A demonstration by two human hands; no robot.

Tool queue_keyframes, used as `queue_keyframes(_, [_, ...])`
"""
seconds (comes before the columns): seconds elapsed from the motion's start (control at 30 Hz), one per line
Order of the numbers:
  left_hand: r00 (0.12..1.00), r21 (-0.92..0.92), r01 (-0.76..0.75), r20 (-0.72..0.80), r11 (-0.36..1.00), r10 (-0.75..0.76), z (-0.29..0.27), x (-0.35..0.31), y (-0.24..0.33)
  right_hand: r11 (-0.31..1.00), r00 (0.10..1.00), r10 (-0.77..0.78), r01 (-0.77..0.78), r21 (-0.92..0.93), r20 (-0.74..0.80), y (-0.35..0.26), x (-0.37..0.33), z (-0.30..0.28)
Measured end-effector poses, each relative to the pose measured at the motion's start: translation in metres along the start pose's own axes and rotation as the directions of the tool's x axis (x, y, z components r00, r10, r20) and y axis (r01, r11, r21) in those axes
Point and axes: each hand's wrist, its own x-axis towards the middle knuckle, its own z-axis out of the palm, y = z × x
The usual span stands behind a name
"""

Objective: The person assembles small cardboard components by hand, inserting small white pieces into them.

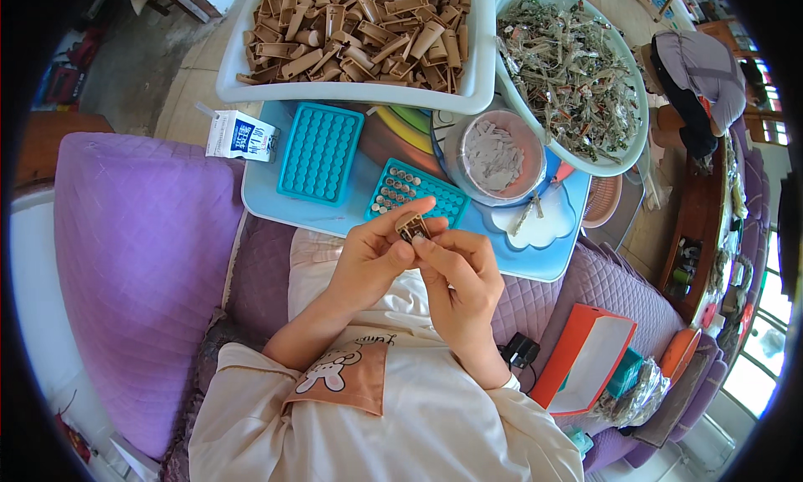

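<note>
My left hand (pixel 368 255) and my right hand (pixel 462 283) meet over my lap, both closed on one small brown plastic casing (pixel 410 224). The fingertips of each hand pinch it, and its hollow side shows darker parts inside that are too small to make out. Just beyond the fingers lies a teal moulded tray (pixel 447 199), with several small round silvery pieces (pixel 396 186) in the pockets at its left end. A second teal tray (pixel 319 153) with round pockets sits to its left on the blue table (pixel 266 189).
At the back, a white tub (pixel 351 96) is heaped with brown casings. Beside it, a pale round basin (pixel 640 106) holds small wired parts. Nearer are a clear tub (pixel 458 160) of white pieces, a cloud-shaped dish (pixel 552 223) and a drink carton (pixel 241 136). Another person (pixel 703 72) bends at far right.
</note>
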Motion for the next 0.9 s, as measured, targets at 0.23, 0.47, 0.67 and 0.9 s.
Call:
queue_keyframes(0.23, [1.000,0.059,-0.012,-0.021,0.998,0.013,-0.004,-0.001,-0.002,0.998,0.997,0.065,-0.065,0.004,-0.045,0.007,-0.001,0.006])
queue_keyframes(0.47, [0.992,0.108,-0.001,-0.126,0.994,0.015,-0.003,-0.003,-0.003,0.996,0.995,0.089,-0.088,0.024,-0.047,0.009,-0.005,0.008])
queue_keyframes(0.67, [0.983,0.186,-0.073,-0.155,0.980,0.103,0.003,-0.003,0.000,0.979,0.983,0.182,-0.178,0.095,-0.037,0.012,-0.009,0.006])
queue_keyframes(0.9, [0.968,0.297,-0.150,-0.148,0.943,0.200,0.004,-0.006,-0.002,0.992,0.990,0.127,-0.127,0.005,-0.060,0.013,-0.009,0.010])
